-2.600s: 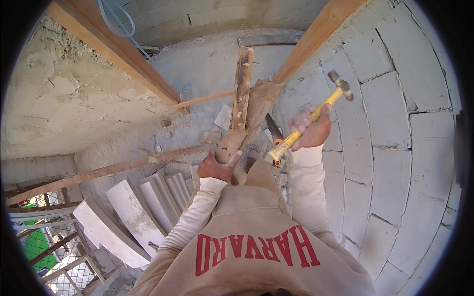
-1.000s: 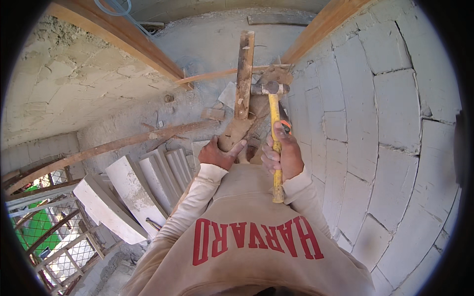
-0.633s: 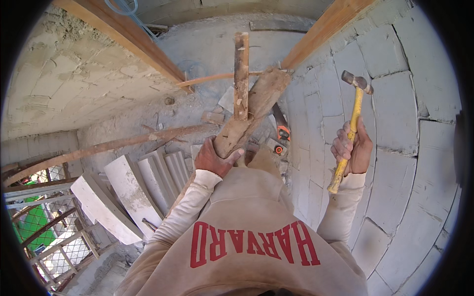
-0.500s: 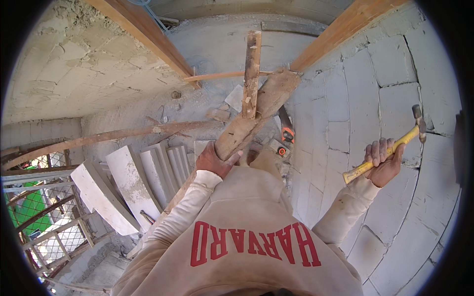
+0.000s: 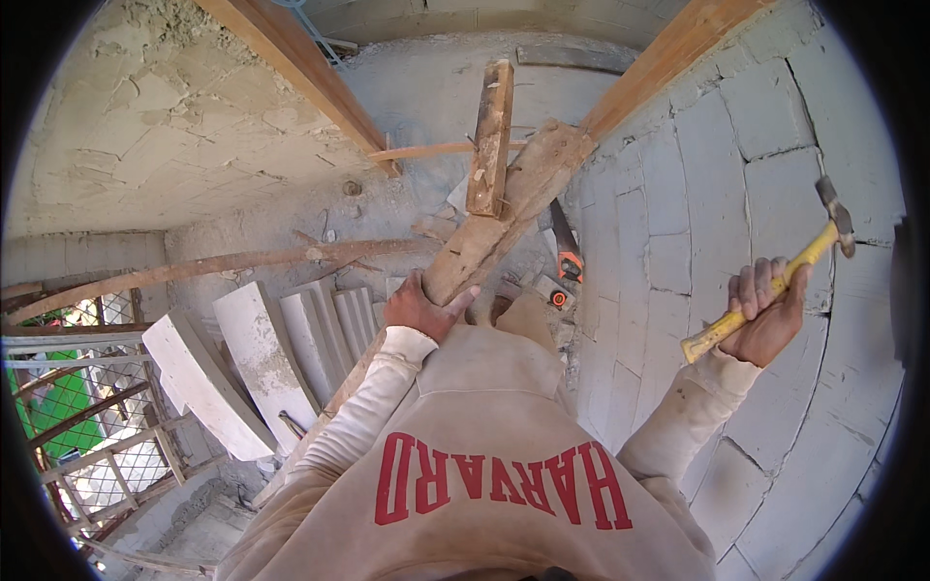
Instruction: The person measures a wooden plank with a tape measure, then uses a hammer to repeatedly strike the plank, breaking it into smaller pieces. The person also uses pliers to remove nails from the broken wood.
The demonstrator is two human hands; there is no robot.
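My left hand [image 5: 422, 312] grips the near end of a thick, rough wooden plank [image 5: 513, 205], thumb on top and fingers round its left edge. Across the plank's upper side sits a shorter wooden piece [image 5: 491, 136], pointing away from me, with small nails sticking out of its sides. Out to the right, my right hand [image 5: 760, 312] is closed round the yellow handle of a hammer [image 5: 807, 261]. The hammer's metal head is raised, up and to the right, well apart from the wood and in front of the block wall.
Below the plank lie a handsaw [image 5: 565, 242] with an orange-black handle and an orange tape measure [image 5: 557, 298]. Pale blocks [image 5: 262, 344] stand in a row at left, pliers [image 5: 291, 423] beside them. A block wall [image 5: 639, 242] rises right; wooden posts [image 5: 310, 82] frame the doorway.
The hammer and my right hand have shifted slightly right. The short wooden piece has tilted and moved a little on the plank. My left hand keeps its grip.
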